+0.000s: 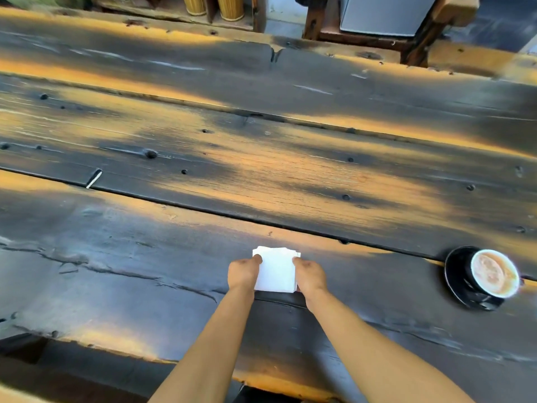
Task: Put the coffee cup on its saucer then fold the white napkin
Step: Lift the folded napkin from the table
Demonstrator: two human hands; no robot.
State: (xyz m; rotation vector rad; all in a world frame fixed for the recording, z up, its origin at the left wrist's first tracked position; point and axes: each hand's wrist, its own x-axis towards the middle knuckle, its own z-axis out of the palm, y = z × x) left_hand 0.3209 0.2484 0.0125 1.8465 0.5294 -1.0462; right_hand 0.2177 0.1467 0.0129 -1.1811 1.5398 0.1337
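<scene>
A white napkin (276, 269) lies as a small folded rectangle on the dark wooden table, straight ahead of me. My left hand (243, 273) grips its left edge and my right hand (310, 276) grips its right edge, thumbs resting on top. Far to the right, a black coffee cup (494, 273) full of milky coffee stands on its black saucer (453, 282).
The table (261, 170) is made of wide, rough planks with gaps and knots. A small pale stick (94, 178) lies in a plank gap at the left. Beyond the far edge stand woven yellow cylinders (231, 7) and a wooden chair (386, 21).
</scene>
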